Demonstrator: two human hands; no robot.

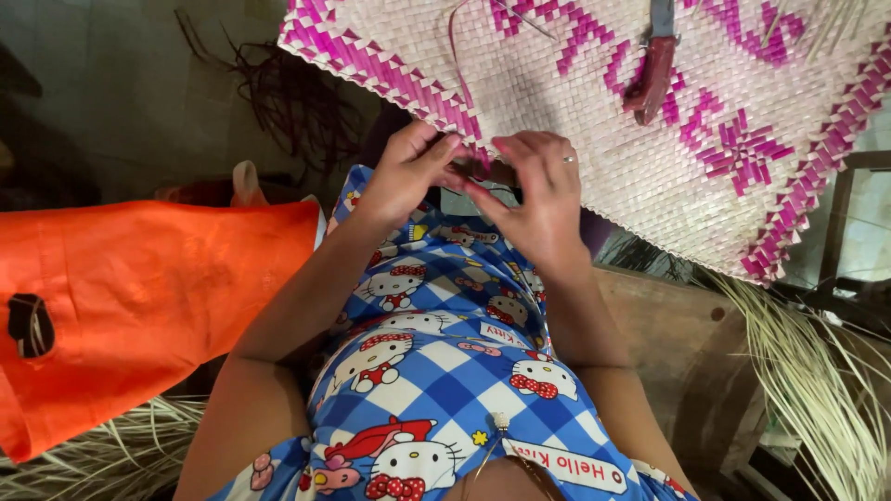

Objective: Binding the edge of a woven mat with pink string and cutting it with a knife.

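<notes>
Hands meet at the centre of the frame, seen from above by a camera on the person's head. The left hand (408, 172) and the right hand (538, 190) come together at the near edge of a woven mat (575, 111), which fills the upper right of the frame. The mat is pale straw colour with a bright pink border and pink patterns woven in. Both hands are pinched closed, fingertips almost touching, on a short dark strip (478, 170) at the mat's edge. The strip runs left to right between the two grips, just beside the pink border; it is too small to tell whether it is already woven in. Both hands sit equally close to it, the left from the left side, the right from the right. A ring shows on the right hand.

A knife with a reddish-brown handle (650, 79) lies on the mat at upper right, well apart from the hands. A bundle of dark strands (288, 97) lies on the floor at upper left. An orange cloth (139, 297) covers the left of the frame. Pale loose straw (817, 380) spreads across the lower right. The person's blue checked garment with cartoon cats (436, 371) fills the lower centre.
</notes>
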